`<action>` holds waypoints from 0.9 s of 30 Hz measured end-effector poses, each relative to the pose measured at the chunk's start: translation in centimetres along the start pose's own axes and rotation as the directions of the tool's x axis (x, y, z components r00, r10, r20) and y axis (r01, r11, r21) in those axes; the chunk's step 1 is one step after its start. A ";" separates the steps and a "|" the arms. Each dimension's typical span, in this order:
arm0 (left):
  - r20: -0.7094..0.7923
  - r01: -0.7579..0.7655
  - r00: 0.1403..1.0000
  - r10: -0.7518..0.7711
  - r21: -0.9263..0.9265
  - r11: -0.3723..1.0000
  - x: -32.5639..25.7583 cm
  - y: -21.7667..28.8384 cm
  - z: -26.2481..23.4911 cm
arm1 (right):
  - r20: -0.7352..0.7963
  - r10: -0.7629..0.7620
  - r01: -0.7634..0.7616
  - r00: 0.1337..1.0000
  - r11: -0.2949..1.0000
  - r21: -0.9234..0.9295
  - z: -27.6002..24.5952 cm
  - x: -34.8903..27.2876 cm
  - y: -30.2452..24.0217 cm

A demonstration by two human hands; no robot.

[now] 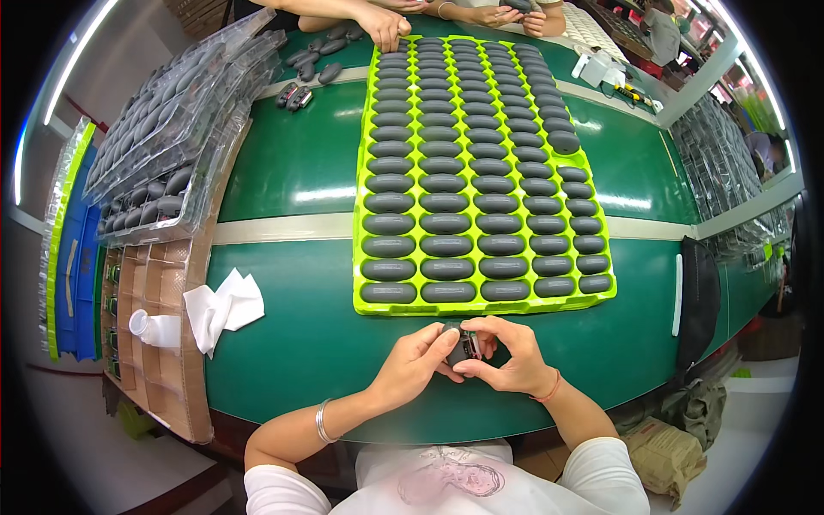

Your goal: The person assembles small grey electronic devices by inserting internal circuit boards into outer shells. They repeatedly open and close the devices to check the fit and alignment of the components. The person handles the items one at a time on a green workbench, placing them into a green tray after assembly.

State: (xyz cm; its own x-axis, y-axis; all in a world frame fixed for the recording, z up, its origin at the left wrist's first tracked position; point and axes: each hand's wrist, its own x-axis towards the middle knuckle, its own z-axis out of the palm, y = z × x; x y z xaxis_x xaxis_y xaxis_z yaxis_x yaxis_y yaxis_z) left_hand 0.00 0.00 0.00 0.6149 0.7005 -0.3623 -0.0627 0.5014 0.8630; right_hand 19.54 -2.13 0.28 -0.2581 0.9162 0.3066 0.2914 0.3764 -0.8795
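Both hands point(468, 356) pinch a small dark part point(463, 346) beside the green tray point(369, 305).

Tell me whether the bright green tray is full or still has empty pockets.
Nearly full. The green tray holds rows of dark oval parts; a few pockets at its far right edge look empty, though the far end is hard to tell.

Both hands, left hand point(415, 365) and right hand point(508, 356), pinch small dark part point(463, 346) below green tray point(367, 307).
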 end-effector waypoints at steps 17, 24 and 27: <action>0.017 -0.041 0.999 0.042 -0.066 0.997 0.5 0.4 0.3 | -0.197 0.022 -0.054 0.980 0.985 -0.163 -4.4 1.1 0.2; 0.044 -0.026 0.999 0.027 -0.039 0.999 0.6 0.5 0.4 | -0.578 0.065 -0.400 0.813 0.784 -0.475 -12.6 -2.7 1.5; 0.057 -0.033 0.998 0.035 -0.044 0.998 0.7 0.3 0.3 | -0.461 -0.016 -0.331 0.887 0.673 -0.662 -14.1 -4.1 1.8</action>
State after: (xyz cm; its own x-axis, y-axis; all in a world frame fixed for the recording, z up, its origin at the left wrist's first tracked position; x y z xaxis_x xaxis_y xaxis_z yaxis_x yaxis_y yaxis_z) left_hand 0.63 0.48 0.09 0.6562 0.6876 -0.3108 -0.1178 0.5001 0.8579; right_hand 34.15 -3.27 2.60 0.1906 0.8705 0.4537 0.8910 0.0407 -0.4523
